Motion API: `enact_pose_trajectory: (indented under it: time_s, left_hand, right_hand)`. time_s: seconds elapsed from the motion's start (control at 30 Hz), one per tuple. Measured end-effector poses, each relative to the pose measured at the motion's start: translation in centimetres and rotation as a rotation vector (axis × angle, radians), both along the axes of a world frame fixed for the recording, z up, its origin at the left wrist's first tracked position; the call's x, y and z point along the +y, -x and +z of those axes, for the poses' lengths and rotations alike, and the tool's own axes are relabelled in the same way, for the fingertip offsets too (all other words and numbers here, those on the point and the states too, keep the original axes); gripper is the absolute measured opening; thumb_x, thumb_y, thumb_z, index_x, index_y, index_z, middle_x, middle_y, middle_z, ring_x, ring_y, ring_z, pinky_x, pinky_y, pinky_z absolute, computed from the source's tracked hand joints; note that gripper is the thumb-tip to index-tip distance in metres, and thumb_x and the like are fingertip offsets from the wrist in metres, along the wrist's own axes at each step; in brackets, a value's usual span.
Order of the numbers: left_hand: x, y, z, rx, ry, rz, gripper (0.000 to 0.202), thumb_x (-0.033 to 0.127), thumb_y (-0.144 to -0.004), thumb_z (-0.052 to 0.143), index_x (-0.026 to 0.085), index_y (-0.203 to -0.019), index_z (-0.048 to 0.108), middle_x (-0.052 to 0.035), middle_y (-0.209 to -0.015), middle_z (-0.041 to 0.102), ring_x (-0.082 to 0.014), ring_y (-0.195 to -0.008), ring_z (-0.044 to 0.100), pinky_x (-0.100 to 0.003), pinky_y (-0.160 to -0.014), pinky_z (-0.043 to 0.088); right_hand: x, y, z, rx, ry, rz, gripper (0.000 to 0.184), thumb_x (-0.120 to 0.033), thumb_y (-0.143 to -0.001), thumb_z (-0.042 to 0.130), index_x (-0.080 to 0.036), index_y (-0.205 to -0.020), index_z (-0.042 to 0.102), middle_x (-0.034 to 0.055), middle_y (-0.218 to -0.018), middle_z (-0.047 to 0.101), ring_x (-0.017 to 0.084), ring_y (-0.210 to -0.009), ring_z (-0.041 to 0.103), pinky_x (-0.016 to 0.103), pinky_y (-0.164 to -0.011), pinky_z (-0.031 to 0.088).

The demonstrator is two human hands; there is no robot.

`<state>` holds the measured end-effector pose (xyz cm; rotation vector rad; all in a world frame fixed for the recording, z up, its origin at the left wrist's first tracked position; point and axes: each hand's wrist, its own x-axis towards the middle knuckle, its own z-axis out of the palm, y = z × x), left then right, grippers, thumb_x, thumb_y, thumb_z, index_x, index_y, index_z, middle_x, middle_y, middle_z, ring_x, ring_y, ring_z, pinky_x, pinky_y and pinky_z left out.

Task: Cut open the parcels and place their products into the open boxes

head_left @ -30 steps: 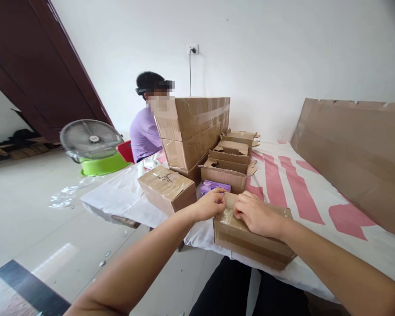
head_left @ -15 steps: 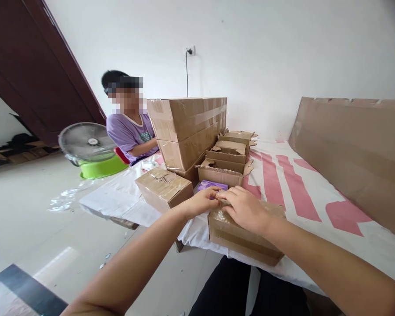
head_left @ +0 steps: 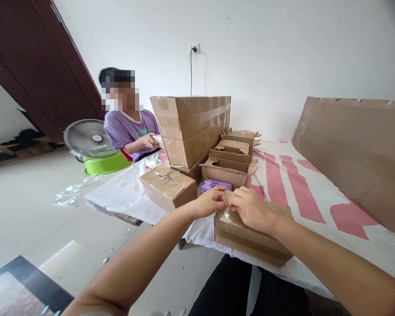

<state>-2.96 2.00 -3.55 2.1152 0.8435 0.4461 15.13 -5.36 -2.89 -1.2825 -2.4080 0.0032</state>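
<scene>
A taped cardboard box (head_left: pixel 250 239) lies near the table's front edge, under my hands. Bent fingers of my right hand (head_left: pixel 252 208) press together at its back left corner, beside a small brown piece that may be a flap or tape. My left hand (head_left: pixel 210 202) meets it there, thumb and fingers pinched. What either hand grips is hidden. Just behind my left hand sits a purple box (head_left: pixel 215 185), partly covered by the fingers. Another closed cardboard box (head_left: pixel 167 184), with dark marks on top, stands to the left.
Several open cartons (head_left: pixel 225 175) with raised flaps line up behind the purple box. Left of them rises a stack of taped cartons (head_left: pixel 194 127). A co-worker (head_left: pixel 128 134) sits beyond, holding something whitish. A large cardboard sheet (head_left: pixel 355 153) leans at right; a fan (head_left: pixel 92 140) stands left.
The view has shifted slightly, moving the scene rightward. My hands stay at the box corner, with small finger movements. The co-worker's hand and a whitish item now show beside the stack.
</scene>
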Motion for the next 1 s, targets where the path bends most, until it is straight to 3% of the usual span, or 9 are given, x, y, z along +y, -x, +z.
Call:
enact_pose_trajectory:
  time_s: [0.13,0.67,1.0]
  left_hand:
    - [-0.3,0.1,0.1,0.013,-0.002,0.023,0.010,0.015,-0.070,0.059,0.022,-0.063,0.058,-0.0067,-0.108,0.070,-0.0269,-0.139,0.039,-0.036,-0.109,0.037]
    - [-1.2,-0.6,0.1,0.025,-0.014,0.031,0.018,0.011,-0.074,0.060,0.022,-0.061,0.053,-0.0073,-0.105,0.069,-0.0259,-0.140,0.037,-0.036,-0.108,0.038]
    - [-1.5,-0.8,-0.4,0.022,-0.049,0.055,0.014,0.014,-0.074,0.060,0.021,-0.063,0.056,-0.0089,-0.121,0.062,-0.0268,-0.137,0.042,-0.035,-0.107,0.040]
  right_hand:
    - [-0.5,-0.2,-0.1,0.024,-0.017,0.049,0.019,-0.005,-0.086,0.053,-0.019,-0.075,0.061,0.0031,-0.081,0.060,0.018,-0.080,0.050,0.034,-0.077,0.041]
    - [-1.7,-1.6,-0.4,0.090,0.046,0.080,0.022,-0.002,-0.085,0.052,-0.019,-0.073,0.061,0.0029,-0.076,0.064,0.019,-0.077,0.052,0.035,-0.074,0.045]
    - [-3.5,-1.9,0.0,0.116,0.070,0.044,0.021,-0.004,-0.085,0.049,-0.020,-0.075,0.058,0.0025,-0.077,0.061,0.018,-0.075,0.054,0.034,-0.071,0.046]
